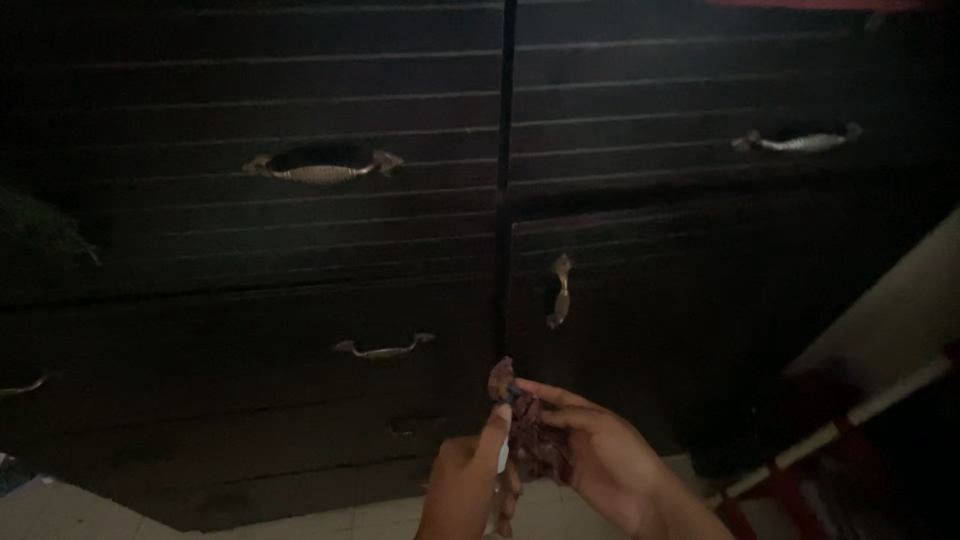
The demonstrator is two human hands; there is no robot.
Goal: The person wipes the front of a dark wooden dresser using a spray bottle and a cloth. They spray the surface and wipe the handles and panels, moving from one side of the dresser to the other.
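Both my hands are low in the frame, in front of a dark wooden cabinet [300, 230]. My right hand [600, 455] cups a small crumpled reddish-brown thing [520, 410], perhaps a scrap of cloth or a dried leaf. My left hand [470, 480] pinches the top of that same thing with thumb and forefinger. The light is dim and the thing's exact kind is unclear.
The cabinet has drawers with curved metal handles [322, 166] [800, 140] [385, 348] and a door with an upright handle [560, 292]. A pale slanted board with a red-and-white frame [880, 390] stands at the right. Light floor tiles [60, 510] show below.
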